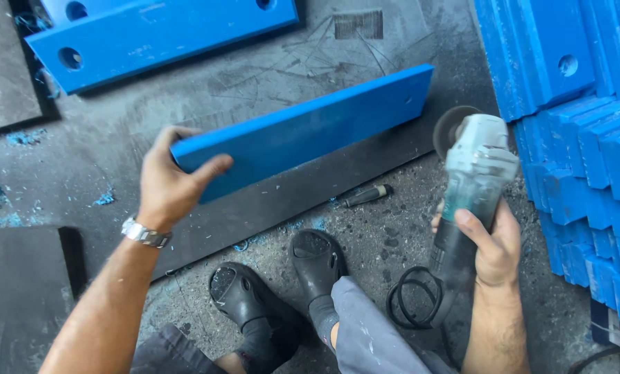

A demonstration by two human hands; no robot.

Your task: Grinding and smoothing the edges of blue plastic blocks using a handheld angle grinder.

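Two hands: left [168, 181] grips blue plank [310, 128] (tilted), right [489, 242] holds grinder [473, 176].

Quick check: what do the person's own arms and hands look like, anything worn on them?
Both arms are bare, with no sleeves in view, and both hands are gloveless. The left hand has a silver metal link wristwatch at the wrist. The right hand and its wrist carry nothing: no watch, band or ring visible.

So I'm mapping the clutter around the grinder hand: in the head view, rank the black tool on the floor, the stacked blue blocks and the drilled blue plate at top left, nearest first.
From the right hand:
1. Black tool, on the floor to its left.
2. Stacked blue blocks, along the right edge; close to the tool's distance, hard to separate.
3. Drilled blue plate, top left, clearly farthest.
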